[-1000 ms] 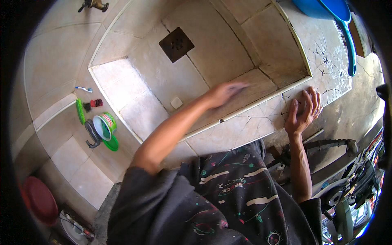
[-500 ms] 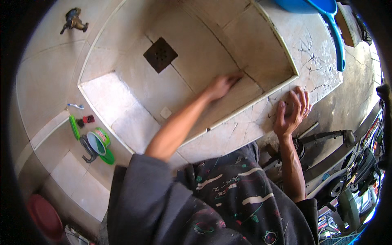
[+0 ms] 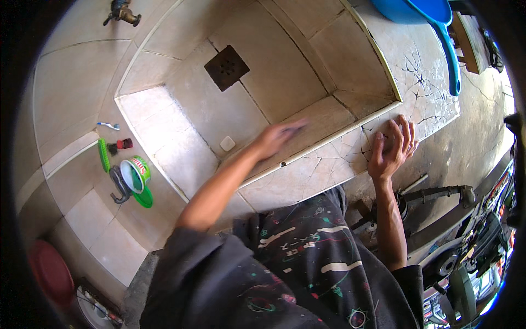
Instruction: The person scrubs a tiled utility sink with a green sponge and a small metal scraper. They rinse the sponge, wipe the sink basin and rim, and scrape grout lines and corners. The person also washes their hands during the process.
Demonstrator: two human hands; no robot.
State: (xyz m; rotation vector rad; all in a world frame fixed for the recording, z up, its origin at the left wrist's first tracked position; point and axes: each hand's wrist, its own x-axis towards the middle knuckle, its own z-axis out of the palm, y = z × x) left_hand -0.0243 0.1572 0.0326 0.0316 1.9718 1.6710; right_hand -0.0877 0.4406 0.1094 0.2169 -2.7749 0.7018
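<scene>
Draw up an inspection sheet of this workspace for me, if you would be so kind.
Surface: tiled ledge, cracked toward the right.
Work items: tiled basin, with dark square drain cover.
Clutter: toothbrush, green brush, green tub, blue dipper; small white block inside the basin.
Hands: left hand blurred inside the basin, grip unclear; right hand open on the ledge.
Cables: none identifiable with certainty.
Surroundings: brass-coloured tap, upper left; dark red vessel, lower left.

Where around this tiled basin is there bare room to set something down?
The basin floor, between the drain and the small white square; the cracked ledge, between the right hand and blue dipper. The left ledge is crowded with toothbrush, green brush and tub.
</scene>
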